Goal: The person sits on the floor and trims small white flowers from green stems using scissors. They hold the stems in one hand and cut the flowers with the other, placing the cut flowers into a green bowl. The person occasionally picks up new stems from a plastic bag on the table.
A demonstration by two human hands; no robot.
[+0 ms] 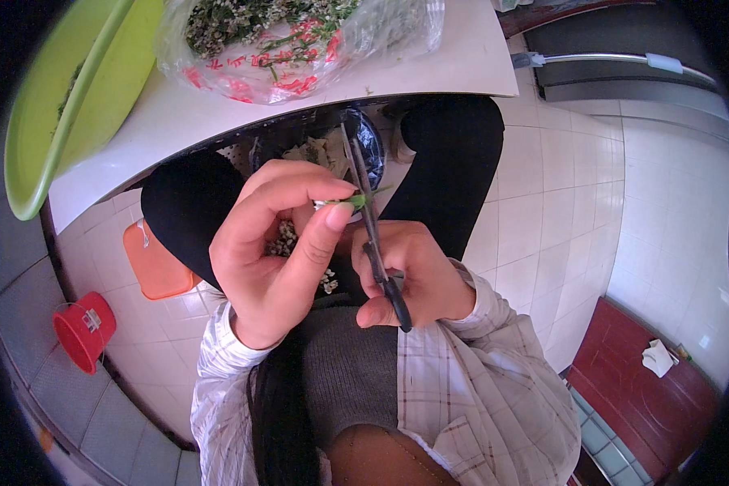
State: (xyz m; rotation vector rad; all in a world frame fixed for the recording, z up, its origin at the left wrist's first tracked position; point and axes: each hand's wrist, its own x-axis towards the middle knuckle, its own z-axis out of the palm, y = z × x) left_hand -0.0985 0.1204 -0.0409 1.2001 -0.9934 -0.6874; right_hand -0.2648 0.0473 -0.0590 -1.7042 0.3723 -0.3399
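Note:
Between the thumb and forefinger of my left hand [285,243] is a small sprig [355,201] with a green stem and white petals. More small whitish flowers [284,238] show inside the curl of the same hand. My right hand [416,273] grips black-handled scissors [367,212], their blades pointing away from me and crossing the sprig's stem. Whether the blades are fully closed I cannot tell. Below the hands, a bin with a dark plastic liner [369,146] stands between my knees, holding pale scraps [321,152].
A clear plastic bag [401,36] with red print holds many flower sprigs [225,27] on the white table [471,67]. Left of it stands a lime-green basin [118,79] with plant bits. An orange plastic stool [158,261] and red bucket [85,331] are at left, a dark red bench [638,395] at lower right.

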